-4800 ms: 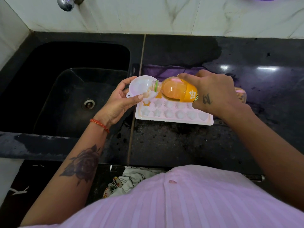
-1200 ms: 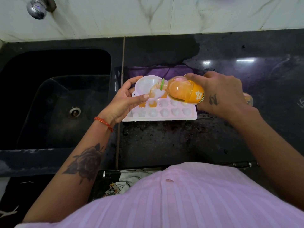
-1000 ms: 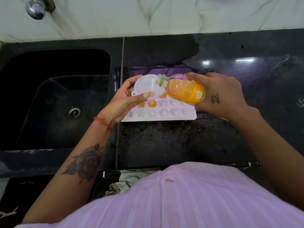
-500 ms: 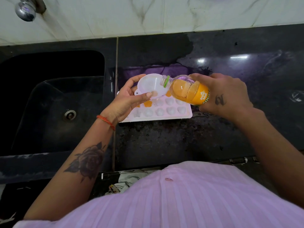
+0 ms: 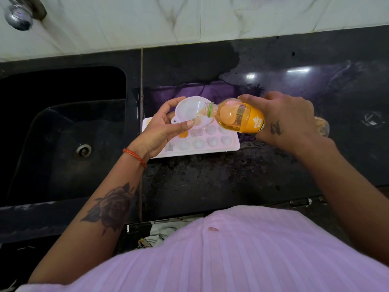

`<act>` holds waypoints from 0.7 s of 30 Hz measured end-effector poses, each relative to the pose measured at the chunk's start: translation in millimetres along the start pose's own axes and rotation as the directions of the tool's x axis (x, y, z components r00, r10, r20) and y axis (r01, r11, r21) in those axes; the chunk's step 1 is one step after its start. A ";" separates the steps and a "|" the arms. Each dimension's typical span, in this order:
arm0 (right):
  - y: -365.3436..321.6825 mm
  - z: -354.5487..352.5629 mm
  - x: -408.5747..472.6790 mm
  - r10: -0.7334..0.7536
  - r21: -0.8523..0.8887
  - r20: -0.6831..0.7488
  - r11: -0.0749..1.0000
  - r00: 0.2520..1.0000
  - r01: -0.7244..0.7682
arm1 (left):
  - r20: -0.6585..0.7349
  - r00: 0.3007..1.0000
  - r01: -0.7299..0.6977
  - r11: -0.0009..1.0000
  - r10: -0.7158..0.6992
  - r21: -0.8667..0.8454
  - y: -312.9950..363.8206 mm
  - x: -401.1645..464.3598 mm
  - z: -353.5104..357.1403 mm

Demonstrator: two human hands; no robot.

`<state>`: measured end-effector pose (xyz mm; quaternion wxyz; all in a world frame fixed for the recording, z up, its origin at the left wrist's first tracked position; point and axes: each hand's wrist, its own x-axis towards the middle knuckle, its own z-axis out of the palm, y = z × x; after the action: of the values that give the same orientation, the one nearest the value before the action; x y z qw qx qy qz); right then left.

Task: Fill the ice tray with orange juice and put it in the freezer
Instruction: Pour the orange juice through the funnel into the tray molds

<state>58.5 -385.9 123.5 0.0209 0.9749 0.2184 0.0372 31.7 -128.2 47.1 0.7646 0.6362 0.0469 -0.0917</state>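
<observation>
A pale pink ice tray (image 5: 212, 147) with shaped cells lies on the black counter beside the sink. My left hand (image 5: 161, 131) pinches a white funnel (image 5: 190, 111) over the tray's back-left cells. My right hand (image 5: 283, 119) grips an orange juice bottle (image 5: 237, 119), tipped on its side with its open neck inside the funnel's bowl. One cell under the funnel shows orange juice (image 5: 182, 134); the front cells look pale. My left hand hides the tray's left part.
A deep black sink (image 5: 63, 133) with a drain lies to the left, a chrome tap (image 5: 19, 17) above it. The black counter (image 5: 210, 182) is wet and speckled. A purple cloth (image 5: 212, 91) lies behind the tray. White marble tiles back the counter.
The bottle was lifted back from the funnel half a second ago; now its neck is tipped down into the funnel again. My left hand keeps holding the funnel over the tray's back-left cells.
</observation>
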 end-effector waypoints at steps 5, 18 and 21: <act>0.1 -1.7 0.3 -0.002 0.015 -0.003 1.000 1.000 0.002 | -0.004 1.000 0.007 1.000 -0.007 -0.004 0.9 0.0 1.4; 5.6 4.3 -3.9 0.050 0.258 0.028 0.965 0.998 -0.056 | 0.003 1.000 -0.010 1.000 0.010 -0.023 5.1 2.6 5.4; 11.1 6.6 -7.5 0.063 0.250 0.018 0.966 0.998 -0.066 | 0.018 1.000 -0.012 1.000 0.013 -0.015 5.3 5.6 10.2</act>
<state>57.0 -399.3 117.0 -0.1024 0.9765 0.1895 0.0050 37.8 -137.7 53.0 0.7702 0.6300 0.0367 -0.0923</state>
